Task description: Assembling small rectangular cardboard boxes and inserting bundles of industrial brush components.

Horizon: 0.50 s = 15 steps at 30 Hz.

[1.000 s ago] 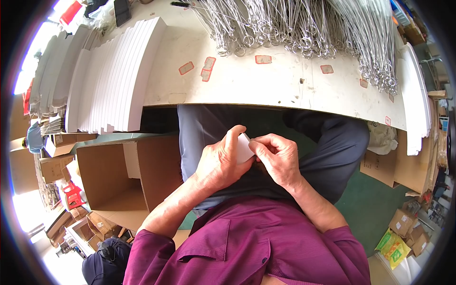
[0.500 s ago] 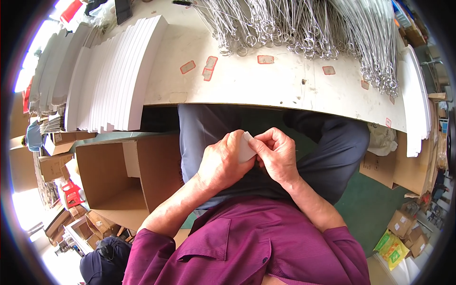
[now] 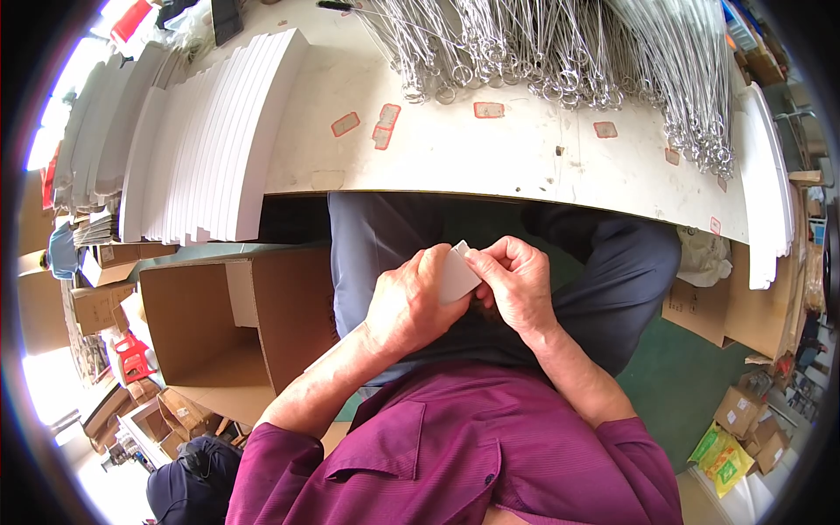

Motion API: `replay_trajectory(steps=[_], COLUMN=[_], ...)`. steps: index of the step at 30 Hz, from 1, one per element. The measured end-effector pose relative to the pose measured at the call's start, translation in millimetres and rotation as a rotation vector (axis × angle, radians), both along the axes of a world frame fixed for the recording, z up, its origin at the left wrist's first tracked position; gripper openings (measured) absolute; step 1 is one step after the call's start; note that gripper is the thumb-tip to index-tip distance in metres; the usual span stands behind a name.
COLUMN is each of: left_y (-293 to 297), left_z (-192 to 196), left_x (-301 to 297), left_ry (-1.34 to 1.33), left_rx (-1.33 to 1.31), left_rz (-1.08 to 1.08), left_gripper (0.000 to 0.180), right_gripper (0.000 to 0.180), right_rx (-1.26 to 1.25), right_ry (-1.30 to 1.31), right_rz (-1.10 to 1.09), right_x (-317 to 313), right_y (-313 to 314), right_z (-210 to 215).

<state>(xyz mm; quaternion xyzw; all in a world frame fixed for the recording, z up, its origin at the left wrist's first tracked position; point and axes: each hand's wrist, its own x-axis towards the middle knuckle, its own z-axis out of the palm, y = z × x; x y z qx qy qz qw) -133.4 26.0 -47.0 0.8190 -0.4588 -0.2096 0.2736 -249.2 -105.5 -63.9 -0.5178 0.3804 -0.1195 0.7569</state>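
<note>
Two hands close on a small white piece above the lap

The white piece (image 3: 458,278) sits between the person's hands, in front of the table's near edge and over the dark trousers (image 3: 363,262); its flat pale face tilts, one corner pointing up. The left hand (image 3: 407,297) is wrapped round its left side, fingers bent and thumb along the lower edge, with no gap showing in the grip; the right hand (image 3: 518,284) has thumb and forefinger pinched together at its upper right edge, the other fingers curled in (what they touch underneath is hidden). A thin pale edge shows along the left forearm (image 3: 337,372); whether it belongs to the same piece, I cannot tell.

Beyond the hands lies the white table (image 3: 437,162), dotted with red-bordered labels (image 3: 489,110); thin metal rods with ringed ends (image 3: 560,66) are heaped across its far right part; long white boxes (image 3: 206,144) stand in a close row at its left. An open cardboard box (image 3: 302,306) stands to the left of the lap, below the row; more white pieces (image 3: 761,188) line the table's right end; a yellow-green bag (image 3: 724,459) lies at lower right.
</note>
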Motion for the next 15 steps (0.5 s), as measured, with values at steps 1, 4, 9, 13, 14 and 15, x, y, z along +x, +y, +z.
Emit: replay_trajectory(steps=[1, 4, 9, 13, 14, 15], left_y=[0, 1, 0, 0, 2, 3], left_z=[0, 0, 3, -1, -3, -5], left_x=[0, 0, -1, -3, -3, -3], left_ry=[0.0, -0.01, -0.005, -0.034, -0.037, -0.041], left_rx=[0.0, -0.002, -0.028, -0.029, -0.026, -0.024], left_rz=[0.0, -0.01, -0.004, -0.001, -0.006, -0.012], left_gripper=[0.054, 0.054, 0.056, 0.056, 0.056, 0.057], right_gripper=[0.02, 0.02, 0.021, 0.023, 0.023, 0.024], right_rx=[0.0, -0.069, -0.293, -0.318, -0.318, -0.262], right_ry=[0.009, 0.014, -0.067, -0.066, -0.065, -0.05], right_rz=[-0.005, -0.012, -0.044, -0.053, -0.053, -0.007], right_x=[0, 0, 0, 4, 4, 2], right_y=[0, 3, 10, 10, 7, 4], right_z=[1, 3, -6, -7, -7, -7])
